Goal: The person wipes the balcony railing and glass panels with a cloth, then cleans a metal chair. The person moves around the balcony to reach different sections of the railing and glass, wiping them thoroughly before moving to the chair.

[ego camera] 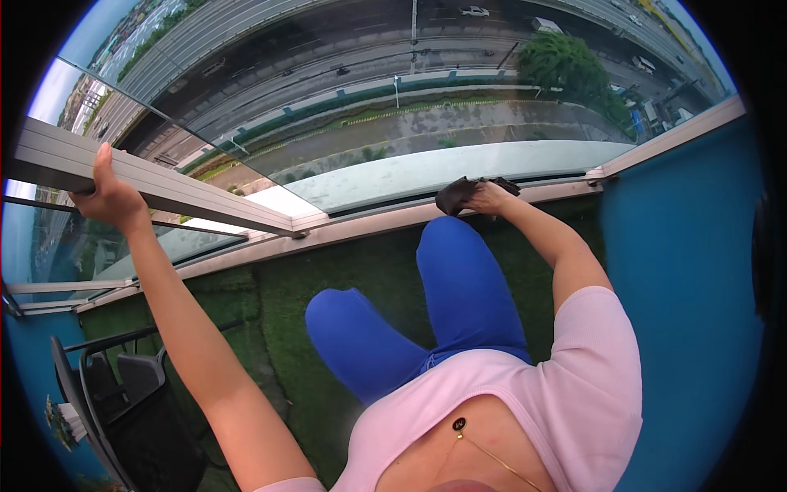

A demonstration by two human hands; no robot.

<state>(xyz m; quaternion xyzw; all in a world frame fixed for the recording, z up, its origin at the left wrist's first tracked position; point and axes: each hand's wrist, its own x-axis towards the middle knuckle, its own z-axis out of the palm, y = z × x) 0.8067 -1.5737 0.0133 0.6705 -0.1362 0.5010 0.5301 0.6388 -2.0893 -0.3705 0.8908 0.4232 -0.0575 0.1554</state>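
Observation:
My left hand (115,195) grips the edge of a light metal window frame post (166,175) at the left, its thumb over the near face. My right hand (490,200) holds a crumpled dark brown cloth (458,195) against the low metal sill (381,222), just beyond my raised knee. The cloth lies partly under the fingers, which are partly hidden. Behind the sill stands a large glass pane (369,123), through which a road far below shows.
Green artificial turf (344,270) covers the floor under my blue-trousered legs. A black chair (154,424) stands at the lower left, with a potted plant (64,421) beyond it. A blue wall (682,277) rises at the right. Further window panes (55,246) are at the left.

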